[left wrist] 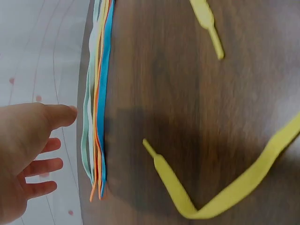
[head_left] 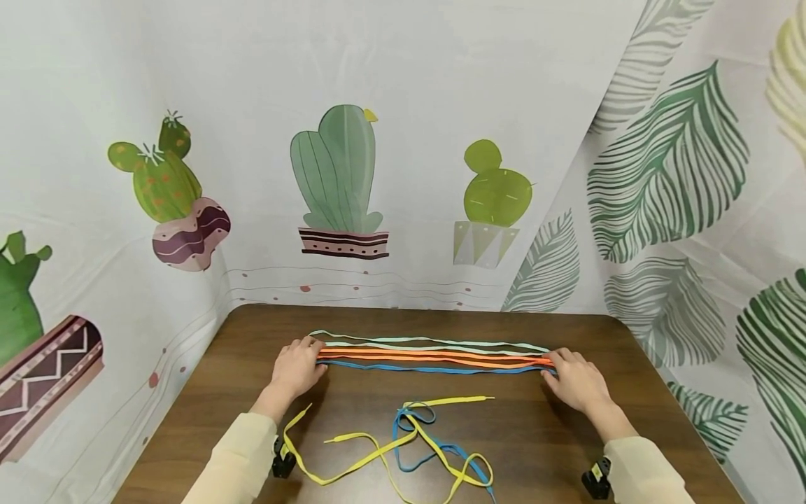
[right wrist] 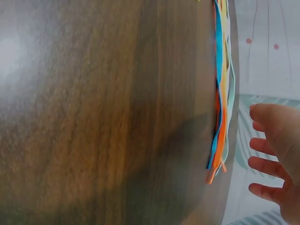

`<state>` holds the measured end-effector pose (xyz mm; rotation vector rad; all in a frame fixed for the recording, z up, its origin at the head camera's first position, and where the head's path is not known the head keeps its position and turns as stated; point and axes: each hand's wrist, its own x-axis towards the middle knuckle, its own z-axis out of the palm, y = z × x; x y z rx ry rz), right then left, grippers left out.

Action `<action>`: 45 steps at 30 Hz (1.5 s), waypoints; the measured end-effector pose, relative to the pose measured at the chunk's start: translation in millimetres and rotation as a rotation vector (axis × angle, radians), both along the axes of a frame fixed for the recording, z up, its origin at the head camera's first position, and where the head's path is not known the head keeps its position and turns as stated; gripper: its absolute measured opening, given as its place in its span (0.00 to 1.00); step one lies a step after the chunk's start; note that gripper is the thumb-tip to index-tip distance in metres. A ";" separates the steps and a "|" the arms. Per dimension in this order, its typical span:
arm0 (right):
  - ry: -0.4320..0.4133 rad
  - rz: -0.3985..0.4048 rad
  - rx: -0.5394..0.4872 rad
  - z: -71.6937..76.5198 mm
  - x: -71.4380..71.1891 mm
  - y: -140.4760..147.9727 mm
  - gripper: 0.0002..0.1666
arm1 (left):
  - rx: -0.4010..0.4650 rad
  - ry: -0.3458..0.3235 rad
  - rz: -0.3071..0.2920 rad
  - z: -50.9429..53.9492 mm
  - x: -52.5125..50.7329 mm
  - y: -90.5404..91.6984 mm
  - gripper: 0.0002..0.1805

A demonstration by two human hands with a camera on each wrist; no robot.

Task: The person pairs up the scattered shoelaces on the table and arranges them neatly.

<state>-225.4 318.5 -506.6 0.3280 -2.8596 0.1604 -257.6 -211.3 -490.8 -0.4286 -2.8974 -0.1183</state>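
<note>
Mint green [head_left: 434, 348], orange [head_left: 428, 359] and blue [head_left: 434, 369] shoelaces lie stretched side by side across the far part of the table. By their left ends is my left hand [head_left: 297, 365]; by their right ends, my right hand [head_left: 576, 379]. In the left wrist view the left hand's fingers are spread, apart from the blue shoelace [left wrist: 107, 70] and its neighbours. The right wrist view likewise shows the right hand's fingers apart, with a gap to the orange shoelace [right wrist: 222, 136]. Neither hand holds anything.
Nearer the front, a loose yellow shoelace [head_left: 327, 481] lies tangled with another blue shoelace [head_left: 448, 446] on the brown wooden table [head_left: 214, 420]. Behind the table hangs a white cloth [head_left: 422, 210] printed with cacti and leaves.
</note>
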 end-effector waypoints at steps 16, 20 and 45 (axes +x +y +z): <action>0.004 0.084 0.003 0.3 10.7 -28.1 0.27 | 0.035 -0.036 -0.116 -10.2 18.0 39.6 0.30; 0.018 0.109 0.003 0.2 13.7 -37.3 0.27 | 0.052 -0.035 -0.148 -14.3 23.3 50.7 0.30; 0.057 0.264 0.005 0.9 29.3 -82.2 0.19 | 0.007 -0.062 -0.307 -33.3 50.0 101.1 0.19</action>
